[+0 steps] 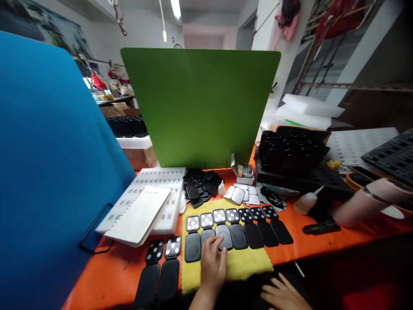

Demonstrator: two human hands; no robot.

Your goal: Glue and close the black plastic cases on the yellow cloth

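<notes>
A row of several open black flip cases (245, 232) lies on a yellow cloth (248, 262) on the orange table (112, 275). Each case has a square lid with pale dots. My left hand (212, 265) lies palm down on the cloth, its fingers stretched out, with the fingertips touching the third and fourth cases (224, 236). It holds nothing. My right hand (283, 295) rests low at the table's near edge, fingers spread and empty, to the right of the cloth. Two more open cases (159, 271) lie left of the cloth.
A green divider (200, 103) stands behind, a blue one (48, 163) on the left. White foam trays (167, 185), a pile of black parts (200, 185), white pads (241, 193), stacked black trays (290, 155) and a glue bottle (306, 202) lie around. Another person's forearm (364, 202) rests at the right.
</notes>
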